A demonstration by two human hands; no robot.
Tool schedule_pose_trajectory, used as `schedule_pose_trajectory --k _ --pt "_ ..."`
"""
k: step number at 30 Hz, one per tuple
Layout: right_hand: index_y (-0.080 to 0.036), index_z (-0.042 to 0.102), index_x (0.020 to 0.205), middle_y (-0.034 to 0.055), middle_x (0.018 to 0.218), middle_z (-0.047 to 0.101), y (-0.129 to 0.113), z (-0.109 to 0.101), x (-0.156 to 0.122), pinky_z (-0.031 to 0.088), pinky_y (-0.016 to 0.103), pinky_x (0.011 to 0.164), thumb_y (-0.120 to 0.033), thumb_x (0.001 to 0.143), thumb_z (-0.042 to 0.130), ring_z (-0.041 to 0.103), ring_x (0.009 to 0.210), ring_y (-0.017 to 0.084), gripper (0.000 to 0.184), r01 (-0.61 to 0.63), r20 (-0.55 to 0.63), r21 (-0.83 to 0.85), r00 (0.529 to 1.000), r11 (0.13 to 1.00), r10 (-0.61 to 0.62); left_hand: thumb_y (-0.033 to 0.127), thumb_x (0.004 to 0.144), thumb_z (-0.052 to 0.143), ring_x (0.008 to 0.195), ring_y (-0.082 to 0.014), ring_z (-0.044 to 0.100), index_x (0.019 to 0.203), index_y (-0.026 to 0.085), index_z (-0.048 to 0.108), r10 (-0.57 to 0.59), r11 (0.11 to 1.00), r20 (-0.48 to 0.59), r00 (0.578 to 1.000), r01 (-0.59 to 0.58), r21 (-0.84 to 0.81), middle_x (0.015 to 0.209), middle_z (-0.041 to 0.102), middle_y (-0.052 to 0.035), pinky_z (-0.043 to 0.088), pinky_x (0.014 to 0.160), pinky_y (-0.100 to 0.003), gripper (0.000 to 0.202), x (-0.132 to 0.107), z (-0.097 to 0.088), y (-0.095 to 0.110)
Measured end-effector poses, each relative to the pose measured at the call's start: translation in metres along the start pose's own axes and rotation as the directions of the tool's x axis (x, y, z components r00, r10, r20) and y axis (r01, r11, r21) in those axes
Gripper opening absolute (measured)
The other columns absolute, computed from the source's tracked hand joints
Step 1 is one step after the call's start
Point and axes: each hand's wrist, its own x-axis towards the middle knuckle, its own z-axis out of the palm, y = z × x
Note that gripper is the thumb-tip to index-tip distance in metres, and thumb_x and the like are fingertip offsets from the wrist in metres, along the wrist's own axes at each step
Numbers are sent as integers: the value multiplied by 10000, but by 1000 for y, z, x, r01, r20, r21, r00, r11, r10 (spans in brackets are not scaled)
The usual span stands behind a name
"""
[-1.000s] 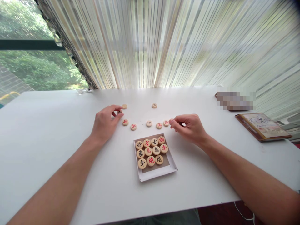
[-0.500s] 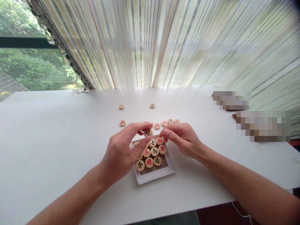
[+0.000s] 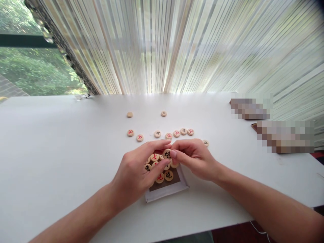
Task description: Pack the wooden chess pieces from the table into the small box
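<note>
Open bench surrounds the tray; our left hand and right hand cover most of it. Both grips pinch at one black-marked piece; we cannot tell which holds it.

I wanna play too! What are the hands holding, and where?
A round chess piece with a black mark, over the box. Fingertips of the left hand and right hand meet at its rim; which one carries it is unclear.

A broad white tabletop runs back to a sheer, vertically striped cream curtain edged with dark beaded trim, left of it a window onto green trees, while two pixel-blurred patches lie near the table's right edge.
</note>
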Motion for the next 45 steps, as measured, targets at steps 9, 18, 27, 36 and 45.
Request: schedule_pose_trajectory --k 9,18,27,36,45 --pt "-147 725 826 -3 645 635 -6 -2 -2 391 231 504 -312 1002 693 478 562 100 243 174 -14 -194 984 966 -180 218 971 748 819 -158 782 1044 205 811 -225 964 55 973 230 -132 939 832 -33 638 757 -240 98 7 -5 7" --pt "-153 784 997 37 723 766 -10 2 -3 557 210 535 -200 988 717 678 585 122 83 276 -62 -199 954 940 -293 217 934 791 829 -180 806 1001 192 824 -319 914 40 947 319 -250 926 840 -46 670 771 -249 79 8 -5 9" --pt "-167 822 998 46 803 818 -11 4 -3 625 202 577 -169 929 791 740 631 129 76 279 -90 -133 952 951 -292 213 903 837 793 -154 776 934 190 825 -306 911 1 952 293 -292 875 823 -32 655 720 -214 41 10 -4 11" --pt "-171 829 980 34 746 777 -7 4 -2 634 210 572 -230 937 813 726 617 127 75 151 -91 85 985 985 -144 181 916 817 849 -180 826 1008 233 870 -358 854 45 933 347 -387 940 859 -27 700 773 -221 118 10 -3 10" --pt "-158 814 1013 38 740 797 -9 3 3 669 225 548 -344 880 890 762 585 145 241 -45 -48 335 997 941 65 142 893 826 922 -237 851 1084 239 874 -448 744 79 891 421 -519 972 866 -38 722 840 -269 220 13 -4 10"
